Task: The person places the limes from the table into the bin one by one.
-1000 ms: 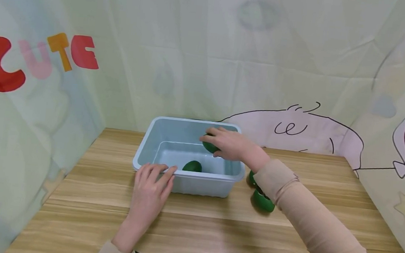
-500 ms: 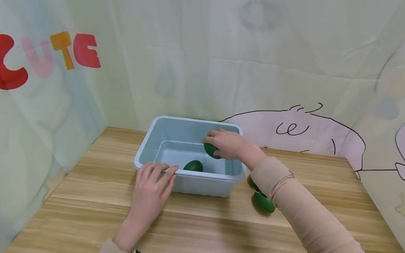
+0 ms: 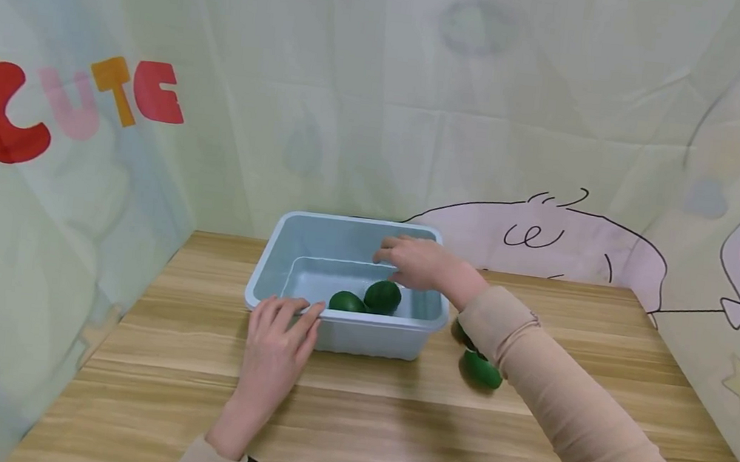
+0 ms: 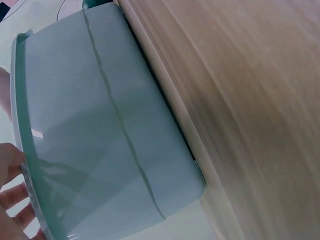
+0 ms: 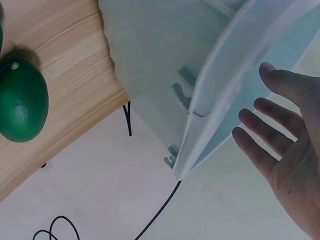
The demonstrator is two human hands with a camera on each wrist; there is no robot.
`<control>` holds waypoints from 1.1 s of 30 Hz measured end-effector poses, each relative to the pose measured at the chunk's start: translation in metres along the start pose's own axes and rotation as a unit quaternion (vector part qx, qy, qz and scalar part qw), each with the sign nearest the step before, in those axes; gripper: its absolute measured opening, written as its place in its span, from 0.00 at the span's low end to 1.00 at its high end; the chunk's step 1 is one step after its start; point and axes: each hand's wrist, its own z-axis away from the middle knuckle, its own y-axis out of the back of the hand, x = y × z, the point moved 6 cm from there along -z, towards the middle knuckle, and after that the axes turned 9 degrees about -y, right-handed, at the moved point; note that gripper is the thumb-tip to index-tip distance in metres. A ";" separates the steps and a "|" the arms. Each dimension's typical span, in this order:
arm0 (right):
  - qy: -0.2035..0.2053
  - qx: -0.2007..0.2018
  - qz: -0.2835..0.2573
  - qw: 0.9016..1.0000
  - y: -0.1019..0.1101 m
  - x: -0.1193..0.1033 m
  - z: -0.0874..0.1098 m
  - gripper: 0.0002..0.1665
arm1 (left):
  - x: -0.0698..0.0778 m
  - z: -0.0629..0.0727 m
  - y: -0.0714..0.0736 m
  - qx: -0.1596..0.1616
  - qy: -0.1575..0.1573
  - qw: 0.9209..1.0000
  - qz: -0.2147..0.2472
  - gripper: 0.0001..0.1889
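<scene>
A light blue plastic bin (image 3: pixel 366 338) stands on the wooden table. Two dark green avocados lie in its right front part: one avocado (image 3: pixel 382 297) beside another avocado (image 3: pixel 346 301). My right hand (image 3: pixel 415 264) is over the bin's right side with fingers spread, holding nothing; the right wrist view shows the same spread hand (image 5: pixel 295 135) by the rim. With its fingers bent over the front rim at the left, my left hand (image 3: pixel 277 348) holds the bin; in the left wrist view its fingers (image 4: pixel 14 196) meet the rim.
Right of the bin, an avocado (image 3: pixel 482 370) lies on the table (image 3: pixel 351 423), with another avocado (image 3: pixel 460 333) behind it, partly hidden by my right sleeve. A printed cloth backdrop (image 3: pixel 327 123) rises behind and at both sides.
My right hand has lowered an avocado into the bin and let it go. The avocado in the bin has shifted slightly left. My left hand keeps its place on the rim.
</scene>
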 end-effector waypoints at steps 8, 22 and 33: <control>-0.009 0.030 -0.037 0.999 0.015 0.007 0.003 0.22 | 0.000 0.000 0.002 0.002 0.006 1.000 0.011 0.12; -0.027 0.043 -0.066 0.997 0.026 0.013 0.012 0.22 | -0.001 0.001 0.000 0.007 -0.001 1.000 0.006 0.13; -0.036 0.089 -0.105 0.990 0.043 0.025 0.030 0.24 | 0.000 0.000 -0.001 0.005 0.003 1.000 0.011 0.12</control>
